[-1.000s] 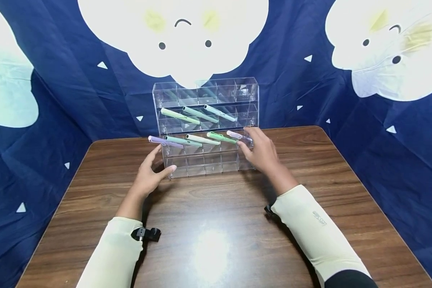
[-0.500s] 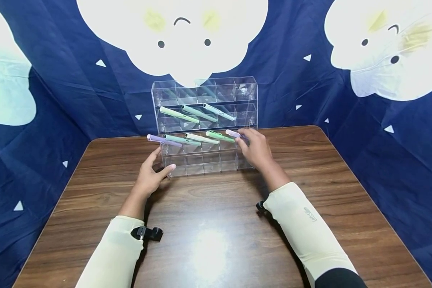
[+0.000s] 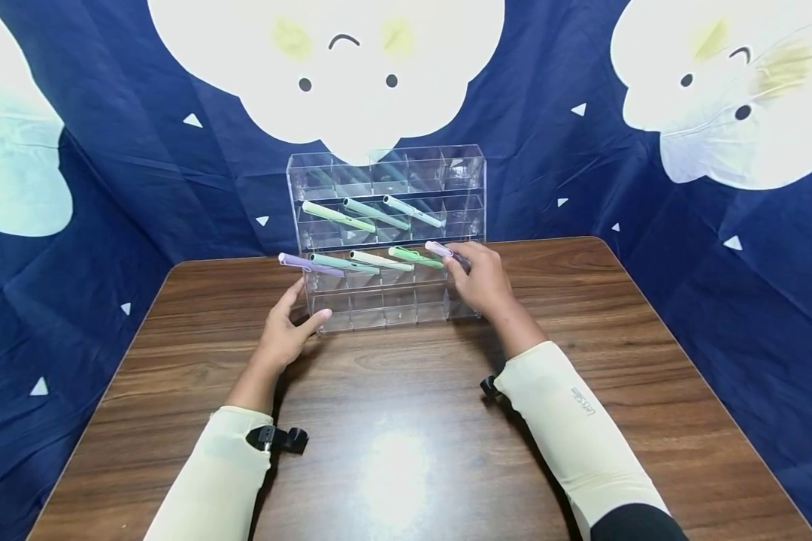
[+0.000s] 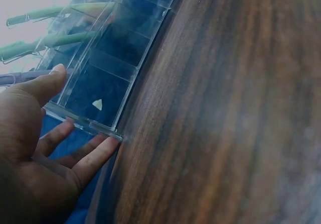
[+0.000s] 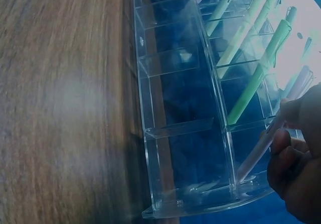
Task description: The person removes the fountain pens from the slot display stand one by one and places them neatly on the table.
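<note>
A clear tiered display rack (image 3: 399,310) stands on the table. Its third row from the top bears several pens, among them a purple pen (image 3: 311,266) at the left end and a bright green pen (image 3: 416,257). My right hand (image 3: 483,279) pinches a pale lilac pen (image 5: 261,153) between thumb and fingers. That pen slants in the row's rightmost compartment, its lower tip near the compartment's floor in the right wrist view. At the rack's lower left side is my left hand (image 3: 283,336), fingertips against the side panel and thumb extended before the front.
Three more pens lean in the second row, including a yellow-green pen (image 3: 338,217) and a pale blue pen (image 3: 413,211). Behind the rack hangs a blue cloth (image 3: 534,188) with white clouds. The wooden table (image 3: 392,391) extends in front.
A second ago my right hand was spread around the lilac pen; its fingers have since closed on it, with the forearm shifting left. My left hand stays at the rack's side.
</note>
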A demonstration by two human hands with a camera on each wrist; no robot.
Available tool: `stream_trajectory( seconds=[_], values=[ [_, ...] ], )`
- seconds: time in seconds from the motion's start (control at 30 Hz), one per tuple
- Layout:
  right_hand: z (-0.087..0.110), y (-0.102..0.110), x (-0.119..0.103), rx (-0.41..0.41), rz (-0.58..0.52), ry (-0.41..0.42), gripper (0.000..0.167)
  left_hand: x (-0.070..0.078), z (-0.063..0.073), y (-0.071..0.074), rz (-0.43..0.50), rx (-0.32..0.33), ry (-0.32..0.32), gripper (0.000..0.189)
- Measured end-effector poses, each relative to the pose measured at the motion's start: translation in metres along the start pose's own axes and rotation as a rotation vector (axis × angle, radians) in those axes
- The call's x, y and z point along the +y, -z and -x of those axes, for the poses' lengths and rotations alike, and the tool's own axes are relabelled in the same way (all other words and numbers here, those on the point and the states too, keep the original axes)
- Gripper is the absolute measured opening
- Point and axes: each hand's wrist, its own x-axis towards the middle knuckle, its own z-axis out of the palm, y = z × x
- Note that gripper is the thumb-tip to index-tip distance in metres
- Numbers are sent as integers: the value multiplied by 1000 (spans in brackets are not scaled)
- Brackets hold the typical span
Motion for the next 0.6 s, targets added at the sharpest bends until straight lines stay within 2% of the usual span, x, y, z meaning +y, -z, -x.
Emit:
stream_trajectory(
  seconds=[0.3,0.6],
  values=[
    [-5,3,-6,12,-2,-10,23,1,-1,-2,-18,16,-12,86],
    [-9,7,-14,76,21,5,19,0,1,-1,-22,20,-17,85]
  ],
)
